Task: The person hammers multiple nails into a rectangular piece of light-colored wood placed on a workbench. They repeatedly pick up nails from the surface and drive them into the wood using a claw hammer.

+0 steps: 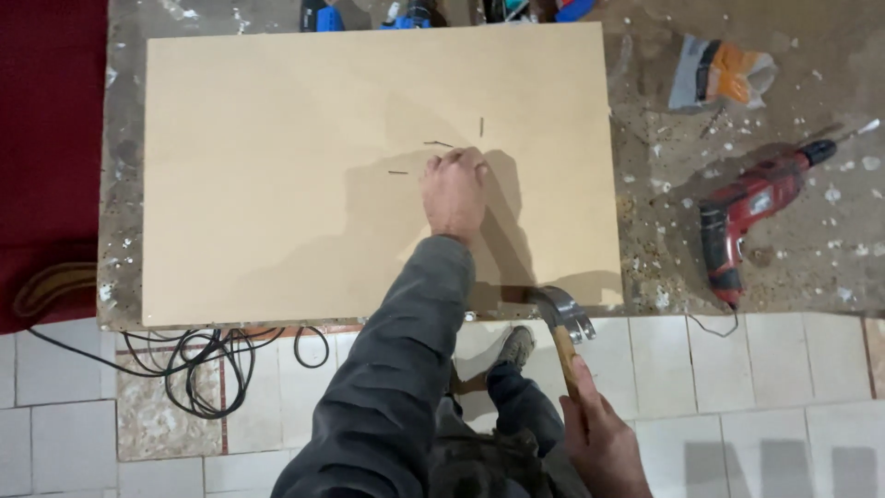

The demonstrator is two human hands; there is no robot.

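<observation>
Pale rectangular fibreboard panel (pixel 277 175) lies flat on the dusty surface (pixel 737 120). Left hand (pixel 454 192) pinches something small, unclear; right hand (pixel 599 438) grasps wooden-handled claw hammer (pixel 564 318). Risk: a mis-aimed blow striking fingers.

We see a dusty grey workbench (pixel 682 231), speckled with white chips and debris. A large pale board (pixel 277 184) lies flat on it and covers most of the top, its near edge along the bench's front edge. A few small nails (pixel 439 143) lie loose on the board. To the right, on the bare bench, a red power drill (pixel 751 212) lies on its side, and beyond it sits a crumpled plastic bag (pixel 724 74).
</observation>
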